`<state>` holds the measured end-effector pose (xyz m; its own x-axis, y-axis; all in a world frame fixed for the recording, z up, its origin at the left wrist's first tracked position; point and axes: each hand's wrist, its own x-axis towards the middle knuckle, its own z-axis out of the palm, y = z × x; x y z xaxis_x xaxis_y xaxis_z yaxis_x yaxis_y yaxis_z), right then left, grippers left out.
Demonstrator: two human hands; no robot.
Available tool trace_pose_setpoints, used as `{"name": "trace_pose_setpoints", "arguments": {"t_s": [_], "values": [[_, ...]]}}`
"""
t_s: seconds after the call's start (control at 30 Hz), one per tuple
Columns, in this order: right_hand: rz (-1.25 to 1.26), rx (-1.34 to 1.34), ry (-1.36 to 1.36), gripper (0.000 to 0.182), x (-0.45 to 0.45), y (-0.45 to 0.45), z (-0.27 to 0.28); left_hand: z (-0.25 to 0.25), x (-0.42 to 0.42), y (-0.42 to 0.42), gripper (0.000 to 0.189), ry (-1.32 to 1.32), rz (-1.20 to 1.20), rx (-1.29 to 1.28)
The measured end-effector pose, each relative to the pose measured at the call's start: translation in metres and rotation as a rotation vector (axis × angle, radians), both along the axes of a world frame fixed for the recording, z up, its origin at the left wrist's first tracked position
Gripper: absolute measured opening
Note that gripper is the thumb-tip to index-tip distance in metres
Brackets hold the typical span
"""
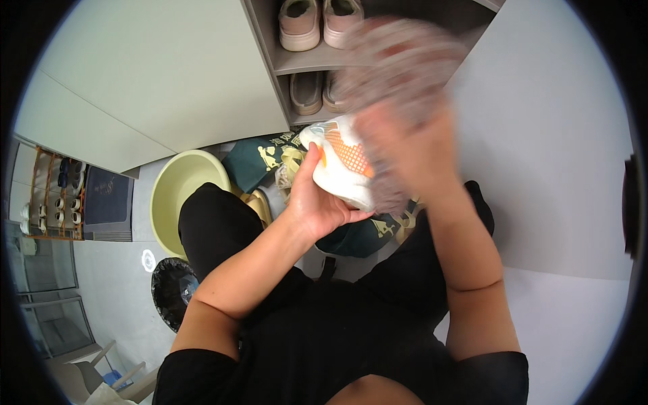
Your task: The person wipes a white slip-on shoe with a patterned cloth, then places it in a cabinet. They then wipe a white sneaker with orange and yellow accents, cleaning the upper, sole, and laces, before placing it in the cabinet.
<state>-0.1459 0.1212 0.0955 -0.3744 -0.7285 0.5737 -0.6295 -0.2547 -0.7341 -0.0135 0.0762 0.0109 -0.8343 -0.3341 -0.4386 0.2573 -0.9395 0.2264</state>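
My left hand [324,202] holds a white athletic shoe [344,162] with an orange mesh-patterned side, its thumb along the upper and its fingers underneath. A striped grey-and-reddish cloth [400,61], blurred by motion, is in my right hand [415,147]. The cloth hangs against the right end of the shoe and hides that part. Ahead of my hands stands a shoe cabinet with a shelf [309,63]. Pale pink shoes [299,30] sit on its upper level, and slip-on shoes [306,93] on the lower one.
Dark green printed bags [253,157] lie on the floor below the cabinet, near yellow slippers [258,205]. To the left are a pale green basin [167,202] and a black-lined bin [164,298]. A shoe rack [55,197] and a dark mat [107,200] are farther left. Cabinet doors flank the shelves.
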Motion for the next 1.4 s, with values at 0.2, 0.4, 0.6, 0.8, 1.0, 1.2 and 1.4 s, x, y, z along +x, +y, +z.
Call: {"name": "trace_pose_setpoints", "arguments": {"t_s": [0.2, 0.4, 0.6, 0.8, 1.0, 1.2, 1.4], "values": [[0.355, 0.035, 0.637, 0.040, 0.009, -0.001, -0.052, -0.001, 0.003, -0.009, 0.059, 0.052, 0.200, -0.055], [0.369, -0.320, 0.576, 0.026, 0.004, 0.007, -0.057, 0.008, 0.011, -0.010, 0.054, 0.203, 0.197, -0.040], [0.291, -0.462, 0.628, 0.026, 0.001, 0.014, -0.053, 0.010, 0.008, -0.004, 0.054, 0.163, 0.225, -0.051], [0.273, -0.386, 0.637, 0.025, -0.022, 0.011, -0.063, 0.029, 0.024, -0.018, 0.062, 0.181, 0.177, -0.069], [0.142, -0.285, 0.057, 0.027, -0.048, 0.015, -0.052, 0.029, 0.023, -0.026, 0.071, 0.293, 0.128, -0.058], [0.311, -0.359, 0.222, 0.025, -0.014, 0.017, -0.013, 0.026, 0.027, -0.024, 0.065, 0.306, 0.220, -0.086], [0.272, -0.280, 0.506, 0.034, 0.017, 0.011, -0.044, 0.021, 0.015, -0.016, 0.057, 0.230, 0.388, -0.292]]}}
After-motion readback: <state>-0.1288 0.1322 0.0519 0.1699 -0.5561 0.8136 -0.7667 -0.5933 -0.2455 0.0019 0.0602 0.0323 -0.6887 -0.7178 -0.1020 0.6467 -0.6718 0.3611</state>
